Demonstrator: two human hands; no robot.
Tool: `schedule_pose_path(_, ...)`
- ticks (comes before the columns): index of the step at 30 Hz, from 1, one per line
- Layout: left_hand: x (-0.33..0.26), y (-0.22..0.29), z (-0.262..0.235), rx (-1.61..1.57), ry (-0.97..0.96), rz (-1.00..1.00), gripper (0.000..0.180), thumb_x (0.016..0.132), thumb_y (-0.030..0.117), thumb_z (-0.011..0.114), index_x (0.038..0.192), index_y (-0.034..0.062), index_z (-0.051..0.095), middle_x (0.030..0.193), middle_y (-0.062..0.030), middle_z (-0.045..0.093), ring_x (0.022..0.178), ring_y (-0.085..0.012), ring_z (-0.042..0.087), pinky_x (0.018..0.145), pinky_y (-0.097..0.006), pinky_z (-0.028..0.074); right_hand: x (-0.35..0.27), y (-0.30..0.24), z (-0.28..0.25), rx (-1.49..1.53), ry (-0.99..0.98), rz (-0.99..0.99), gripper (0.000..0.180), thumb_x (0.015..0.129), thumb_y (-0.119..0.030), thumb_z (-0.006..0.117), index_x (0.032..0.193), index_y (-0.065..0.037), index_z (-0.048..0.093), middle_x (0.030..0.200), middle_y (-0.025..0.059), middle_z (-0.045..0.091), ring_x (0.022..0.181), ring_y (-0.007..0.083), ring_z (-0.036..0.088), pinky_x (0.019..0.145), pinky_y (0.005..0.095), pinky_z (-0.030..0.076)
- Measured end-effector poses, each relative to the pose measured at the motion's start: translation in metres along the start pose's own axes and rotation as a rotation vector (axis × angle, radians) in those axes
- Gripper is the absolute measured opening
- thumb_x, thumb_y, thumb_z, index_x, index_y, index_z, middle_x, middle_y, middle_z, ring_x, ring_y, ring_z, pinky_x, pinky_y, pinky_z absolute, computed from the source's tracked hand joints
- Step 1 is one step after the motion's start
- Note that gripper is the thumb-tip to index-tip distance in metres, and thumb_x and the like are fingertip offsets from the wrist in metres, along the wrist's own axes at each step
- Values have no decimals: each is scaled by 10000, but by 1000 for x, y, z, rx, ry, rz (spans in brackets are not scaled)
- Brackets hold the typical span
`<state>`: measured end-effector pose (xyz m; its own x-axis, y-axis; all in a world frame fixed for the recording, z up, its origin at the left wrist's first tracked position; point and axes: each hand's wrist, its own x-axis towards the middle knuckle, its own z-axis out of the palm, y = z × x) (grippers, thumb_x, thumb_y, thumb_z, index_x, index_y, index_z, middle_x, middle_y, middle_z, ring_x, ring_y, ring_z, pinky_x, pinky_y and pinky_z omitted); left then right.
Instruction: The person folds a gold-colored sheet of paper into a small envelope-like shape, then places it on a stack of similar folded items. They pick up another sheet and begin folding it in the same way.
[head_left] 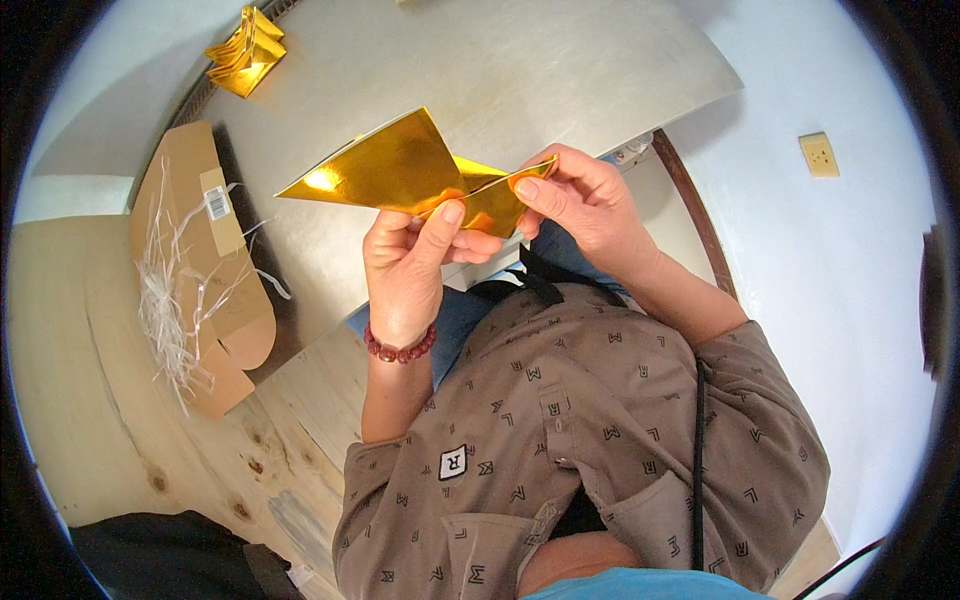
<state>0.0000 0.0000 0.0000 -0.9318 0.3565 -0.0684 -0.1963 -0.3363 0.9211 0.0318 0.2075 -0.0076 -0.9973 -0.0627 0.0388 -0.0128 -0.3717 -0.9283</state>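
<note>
Between my two hands is a sheet of shiny gold foil paper (395, 160), partly folded, with a pointed flap sticking out to the left. My left hand (420, 245) pinches its lower middle between thumb and fingers; a dark red bead bracelet (400, 345) circles that wrist. At the paper's right end my right hand (585, 205) is closed, thumb on the near face and fingers behind. The paper is held up over the near edge of a grey metal table (590, 70). Parts of the folds behind my fingers are hidden.
A stack of folded gold paper pieces (245, 52) lies at the table's far left. Left of me is an opened cardboard box (235, 300) with a tangle of clear plastic strips (170, 290) on it. A wall socket (819, 156) is on the right.
</note>
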Motion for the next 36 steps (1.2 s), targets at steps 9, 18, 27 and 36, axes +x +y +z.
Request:
schedule_pose_path(9, 2, -2, 1, 46, -4, 25, 214, 1056, 175, 634, 1213, 34, 671, 1029, -107, 762, 729, -193, 767, 632, -301, 650, 2, 3, -1, 24, 7, 13, 148, 1034, -151, 672, 1032, -3, 672, 873, 18, 680, 717, 77, 628, 657, 225, 505)
schedule_pose_path(18, 1, -2, 4, 39, 29, 25, 226, 1059, 191, 634, 1190, 8, 644, 952, -144, 758, 727, -216, 773, 647, -306, 655, 1, 4, -2, 14, -20, 13, 170, 1039, -170, 668, 1048, 0, 668, 883, 28, 676, 719, 86, 630, 667, 235, 510)
schedule_pose_path(27, 3, -1, 12, 79, 175, -44, 202, 1034, 212, 673, 1060, 12, 674, 830, -95, 728, 574, -152, 685, 535, -254, 563, 0, 6, -1, 8, -12, 90, 190, 1041, -194, 665, 1051, -5, 675, 877, 30, 689, 719, 86, 643, 670, 236, 515)
schedule_pose_path(36, 17, 3, 13, -39, 176, -180, 195, 997, 170, 692, 831, 76, 651, 599, -7, 601, 394, -74, 457, 373, -219, 319, 6, 5, -11, 334, -9, 347, 251, 1036, -289, 666, 1086, -43, 683, 852, 39, 709, 671, 99, 670, 612, 267, 567)
